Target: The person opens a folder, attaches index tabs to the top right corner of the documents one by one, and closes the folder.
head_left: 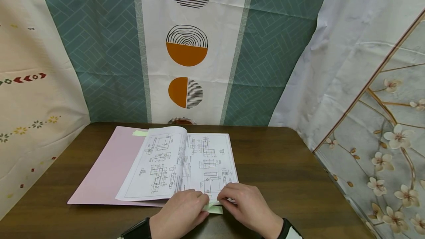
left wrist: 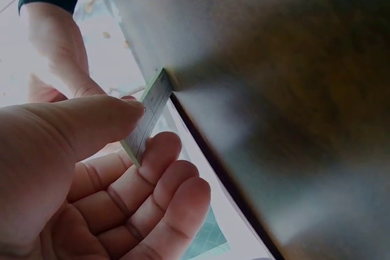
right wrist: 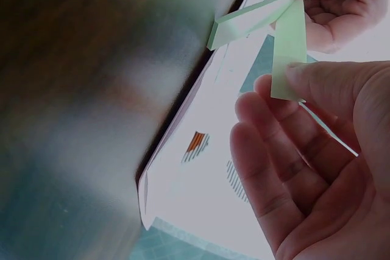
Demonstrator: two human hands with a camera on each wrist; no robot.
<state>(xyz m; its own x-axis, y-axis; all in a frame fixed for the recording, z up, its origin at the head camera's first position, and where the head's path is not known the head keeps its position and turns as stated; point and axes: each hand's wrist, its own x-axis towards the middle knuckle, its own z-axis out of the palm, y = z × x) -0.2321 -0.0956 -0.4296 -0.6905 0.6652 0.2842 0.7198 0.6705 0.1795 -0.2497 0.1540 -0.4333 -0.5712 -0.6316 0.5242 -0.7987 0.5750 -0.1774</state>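
Note:
My left hand [head_left: 184,211] pinches a small pad of pale green sticky notes [right wrist: 247,24] between thumb and index finger, over the table's near side. A single green sticky note strip [right wrist: 288,44] runs from the left fingertips to my right hand [head_left: 247,207]. The right thumb and index finger pinch its other end; the remaining right fingers are loosely bent. In the left wrist view the pad's printed back [left wrist: 149,111] shows. Just beyond both hands lies an open booklet of technical drawings [head_left: 159,169], its lower right edge partly hidden by them.
Beneath the booklet is a pink folder [head_left: 103,172], spread out to the left. A green sticky tab [head_left: 140,133] sticks out at the booklet's upper left. The brown wooden table [head_left: 272,158] extends to the right. Patterned cloths [head_left: 113,47] hang behind and at both sides.

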